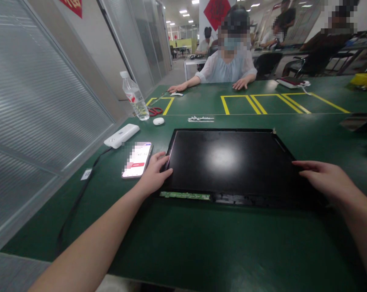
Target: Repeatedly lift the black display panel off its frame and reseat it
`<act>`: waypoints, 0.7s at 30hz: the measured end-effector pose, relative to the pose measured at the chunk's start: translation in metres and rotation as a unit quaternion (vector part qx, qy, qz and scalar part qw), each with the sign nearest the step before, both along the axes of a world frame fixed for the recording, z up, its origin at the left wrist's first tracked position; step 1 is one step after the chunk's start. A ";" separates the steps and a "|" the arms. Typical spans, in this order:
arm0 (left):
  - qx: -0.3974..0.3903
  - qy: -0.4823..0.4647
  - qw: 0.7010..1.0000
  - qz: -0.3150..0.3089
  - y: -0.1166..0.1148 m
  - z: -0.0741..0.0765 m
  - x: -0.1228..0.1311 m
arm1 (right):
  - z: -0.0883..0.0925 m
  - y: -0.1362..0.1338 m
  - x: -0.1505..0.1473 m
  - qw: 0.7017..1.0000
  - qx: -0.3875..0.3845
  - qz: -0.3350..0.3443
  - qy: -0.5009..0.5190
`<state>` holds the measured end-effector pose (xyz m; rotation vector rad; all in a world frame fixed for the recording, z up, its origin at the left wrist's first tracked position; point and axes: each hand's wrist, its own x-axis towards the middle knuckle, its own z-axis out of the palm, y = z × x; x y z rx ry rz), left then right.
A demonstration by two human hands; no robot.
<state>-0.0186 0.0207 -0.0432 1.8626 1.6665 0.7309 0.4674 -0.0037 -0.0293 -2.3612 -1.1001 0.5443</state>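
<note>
Panel (226,162) between left hand (154,176), right hand (323,178)

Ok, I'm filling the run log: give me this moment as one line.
left hand: on left edge of flat black display panel | right hand: on its right edge | panel: flat on green table

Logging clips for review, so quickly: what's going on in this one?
A person has both bare hands on a black display panel lying flat on the green table. The left hand sits at its left edge, and the right hand rests open on its right edge. A green circuit strip shows along the near edge. A phone lies just left of the panel. Another person sits across the table.
</note>
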 end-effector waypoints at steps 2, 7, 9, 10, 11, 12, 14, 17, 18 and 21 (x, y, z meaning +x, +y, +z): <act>-0.002 0.005 1.000 0.000 0.000 0.000 0.000 | -0.004 0.000 0.004 1.000 0.000 0.006 0.005; 0.006 0.005 1.000 -0.005 0.002 -0.002 -0.001 | -0.010 0.001 0.011 1.000 0.005 0.012 0.002; 0.012 -0.001 1.000 -0.009 0.002 -0.002 -0.002 | -0.010 0.001 0.011 1.000 0.011 0.013 0.004; 0.013 -0.004 1.000 -0.011 0.002 -0.003 -0.002 | -0.009 0.001 0.010 1.000 0.011 0.012 0.006; 0.013 -0.007 1.000 -0.011 0.002 -0.003 -0.002 | -0.008 0.001 0.009 1.000 0.011 0.010 0.007; 0.012 -0.009 1.000 -0.011 0.002 -0.003 -0.002 | -0.007 0.001 0.008 1.000 0.008 0.008 0.008; 0.011 -0.013 1.000 -0.009 0.002 -0.004 -0.002 | -0.007 0.001 0.007 1.000 0.001 0.006 0.010; 0.013 -0.020 1.000 -0.010 0.002 -0.004 -0.002 | -0.009 0.001 0.008 1.000 0.003 0.006 0.017; 0.014 -0.022 1.000 -0.011 0.002 -0.004 -0.002 | -0.010 0.001 0.009 1.000 0.004 0.005 0.019; 0.014 -0.023 1.000 -0.010 0.001 -0.004 -0.001 | -0.011 0.001 0.010 1.000 0.004 0.002 0.027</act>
